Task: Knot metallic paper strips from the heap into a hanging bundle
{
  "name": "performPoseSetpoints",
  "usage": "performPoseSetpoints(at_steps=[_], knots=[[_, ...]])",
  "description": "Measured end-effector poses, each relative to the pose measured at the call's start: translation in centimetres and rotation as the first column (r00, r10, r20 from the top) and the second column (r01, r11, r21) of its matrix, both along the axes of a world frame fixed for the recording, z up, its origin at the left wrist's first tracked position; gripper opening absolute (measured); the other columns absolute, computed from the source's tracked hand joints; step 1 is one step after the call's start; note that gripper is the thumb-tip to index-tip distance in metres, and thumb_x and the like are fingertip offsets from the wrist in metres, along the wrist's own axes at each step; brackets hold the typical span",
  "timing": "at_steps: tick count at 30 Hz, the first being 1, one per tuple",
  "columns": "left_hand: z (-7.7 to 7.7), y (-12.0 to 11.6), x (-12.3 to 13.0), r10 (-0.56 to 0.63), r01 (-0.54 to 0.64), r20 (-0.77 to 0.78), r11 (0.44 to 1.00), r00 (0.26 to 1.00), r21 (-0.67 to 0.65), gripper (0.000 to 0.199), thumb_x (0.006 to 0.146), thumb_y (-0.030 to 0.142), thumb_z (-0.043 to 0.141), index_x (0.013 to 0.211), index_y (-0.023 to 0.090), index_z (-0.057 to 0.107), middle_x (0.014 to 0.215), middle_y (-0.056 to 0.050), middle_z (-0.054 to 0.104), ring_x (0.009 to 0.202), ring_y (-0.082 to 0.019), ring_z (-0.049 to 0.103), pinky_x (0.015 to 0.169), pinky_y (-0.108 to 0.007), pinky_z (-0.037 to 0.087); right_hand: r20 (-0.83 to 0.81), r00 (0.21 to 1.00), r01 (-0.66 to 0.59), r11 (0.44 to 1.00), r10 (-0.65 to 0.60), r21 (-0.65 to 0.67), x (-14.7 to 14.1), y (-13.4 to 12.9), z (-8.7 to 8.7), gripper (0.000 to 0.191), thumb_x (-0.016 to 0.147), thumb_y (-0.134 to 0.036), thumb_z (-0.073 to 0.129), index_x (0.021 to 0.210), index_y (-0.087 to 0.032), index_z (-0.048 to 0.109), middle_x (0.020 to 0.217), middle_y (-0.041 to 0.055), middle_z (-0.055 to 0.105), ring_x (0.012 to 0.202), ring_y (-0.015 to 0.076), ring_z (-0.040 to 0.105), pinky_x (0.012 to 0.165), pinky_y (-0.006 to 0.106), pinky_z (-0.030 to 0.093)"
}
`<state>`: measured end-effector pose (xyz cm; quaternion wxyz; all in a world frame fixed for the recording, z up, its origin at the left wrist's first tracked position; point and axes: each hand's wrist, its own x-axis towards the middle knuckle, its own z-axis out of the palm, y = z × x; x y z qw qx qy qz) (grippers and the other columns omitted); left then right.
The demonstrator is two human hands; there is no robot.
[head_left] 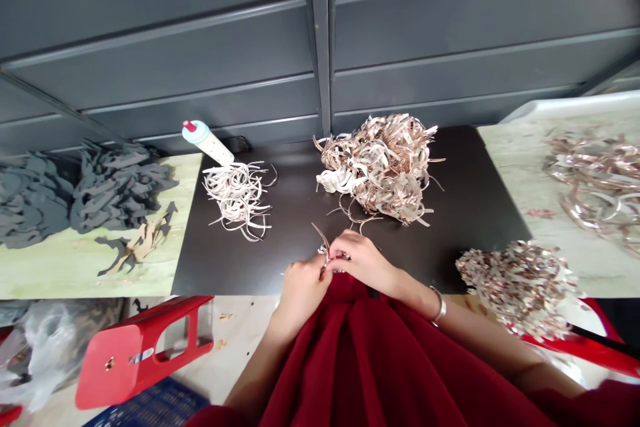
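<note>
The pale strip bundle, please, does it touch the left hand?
Apart: the head view shows dark tabletop between the pale strip bundle and left hand.

Dark tabletop point(465, 213) between two pale mottled boards. On top: large heap of copper-toned curled strips point(377, 170), smaller tangle of thin white strips point(237, 200) to left, pale blue squeeze bottle point(207, 142) on its side, red-capped. Left board point(60, 273): grey cut-out shapes point(117, 187), tan cut-outs point(137, 247). Right board point(500, 167): loose copper loops point(597, 180), speckled strip heap point(517, 287) at near edge.
</note>
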<state>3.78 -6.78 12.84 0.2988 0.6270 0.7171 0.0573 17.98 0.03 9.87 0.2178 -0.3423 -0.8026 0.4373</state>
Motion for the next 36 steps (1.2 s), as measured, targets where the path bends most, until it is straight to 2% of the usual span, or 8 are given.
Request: performPoseSetpoints(at_steps=[5, 10, 17, 22, 25, 29, 33, 36], knots=[[-0.2, -0.1, -0.6, -0.002, 0.001, 0.125, 1.000, 0.992, 0.003, 0.035, 0.092, 0.026, 0.044, 0.067, 0.020, 0.066, 0.061, 0.001, 0.069, 0.054, -0.013, 0.059, 0.059, -0.022, 0.034, 0.007, 1.000, -0.029, 0.997, 0.029, -0.071, 0.5, 0.9, -0.2, 0.013, 0.080, -0.013, 0.066, 0.069, -0.019, 0.066, 0.069, -0.0017, 0.064, 0.066, 0.0114, 0.058, 0.064, 0.022, 0.044], [-0.7, -0.5, -1.3, 0.016, -0.010, 0.244, 1.000, 0.970, -0.027, 0.036, 0.090, 0.024, 0.046, 0.060, 0.020, 0.064, 0.056, 0.003, 0.067, 0.046, -0.009, 0.055, 0.055, -0.019, 0.037, -0.008, 1.000, -0.015, 0.997, 0.015, -0.077, 1.5, 1.5, -0.1, 0.009, 0.075, -0.011, 0.070, 0.072, -0.018, 0.065, 0.073, -0.0007, 0.065, 0.069, 0.0126, 0.059, 0.067, 0.023, 0.046], [-1.9, 0.0, -0.8, 0.082, -0.078, 0.277, 0.997, 0.957, -0.027, 0.020, 0.086, 0.018, 0.047, 0.085, 0.020, 0.067, 0.077, -0.005, 0.074, 0.065, -0.019, 0.066, 0.061, -0.025, 0.042, -0.137, 0.990, -0.038, 0.998, 0.046, 0.060, 0.5, -0.2, -0.6, 0.013, 0.079, -0.008, 0.063, 0.085, -0.019, 0.060, 0.089, 0.0040, 0.065, 0.087, 0.0180, 0.061, 0.080, 0.030, 0.050], [-2.6, 0.2, -0.7, 0.112, -0.100, 0.395, 0.994, 0.912, -0.052, 0.028, 0.083, 0.010, 0.045, 0.105, 0.020, 0.058, 0.083, -0.003, 0.075, 0.077, -0.019, 0.071, 0.071, -0.026, 0.050, -0.098, 0.995, -0.017, 0.999, 0.022, 0.047, 0.6, -0.6, -1.1, 0.016, 0.087, -0.011, 0.051, 0.096, -0.021, 0.060, 0.093, 0.0047, 0.070, 0.086, 0.0171, 0.066, 0.078, 0.029, 0.052], [-3.0, -0.3, -1.1, 0.150, -0.115, 0.521, 0.988, 0.840, -0.100, 0.028, 0.084, 0.012, 0.043, 0.109, 0.020, 0.054, 0.087, -0.003, 0.075, 0.079, -0.018, 0.072, 0.075, -0.027, 0.053, -0.105, 0.994, -0.027, 0.997, 0.020, -0.070, 1.3, 0.0, -0.7, 0.020, 0.090, -0.011, 0.045, 0.103, -0.021, 0.056, 0.096, 0.0027, 0.073, 0.079, 0.0135, 0.069, 0.073, 0.024, 0.053], [-3.7, -0.7, -1.8, 0.210, -0.085, 0.714, 0.975, 0.667, -0.208, 0.029, 0.084, 0.018, 0.050, 0.113, 0.019, 0.050, 0.089, -0.004, 0.075, 0.083, -0.019, 0.072, 0.079, -0.031, 0.054, -0.083, 0.994, -0.083, 0.978, 0.068, -0.189, 1.9, 0.5, 0.1, 0.026, 0.089, -0.009, 0.045, 0.111, -0.022, 0.049, 0.100, 0.0008, 0.074, 0.072, 0.0117, 0.069, 0.068, 0.023, 0.053], [-4.1, -0.1, -2.0, 0.203, -0.109, 0.672, 0.978, 0.712, -0.180, 0.026, 0.080, 0.029, 0.060, 0.103, 0.018, 0.057, 0.074, -0.002, 0.074, 0.074, -0.020, 0.071, 0.070, -0.029, 0.052, -0.105, 0.985, -0.149, 0.977, 0.134, -0.155, 1.7, 0.1, -0.1, 0.026, 0.090, -0.014, 0.049, 0.114, -0.021, 0.050, 0.111, 0.0046, 0.069, 0.101, 0.0154, 0.066, 0.086, 0.027, 0.051], [-4.3, 0.4, -1.8, 0.256, -0.198, 0.634, 0.967, 0.730, -0.162, 0.017, 0.081, 0.031, 0.058, 0.091, 0.018, 0.060, 0.067, 0.000, 0.072, 0.068, -0.019, 0.069, 0.067, -0.028, 0.050, -0.109, 0.983, -0.157, 0.984, 0.147, -0.081, 1.4, -0.3, -0.6, 0.025, 0.091, -0.017, 0.048, 0.116, -0.021, 0.051, 0.115, 0.0074, 0.066, 0.105, 0.0173, 0.064, 0.089, 0.029, 0.051]])
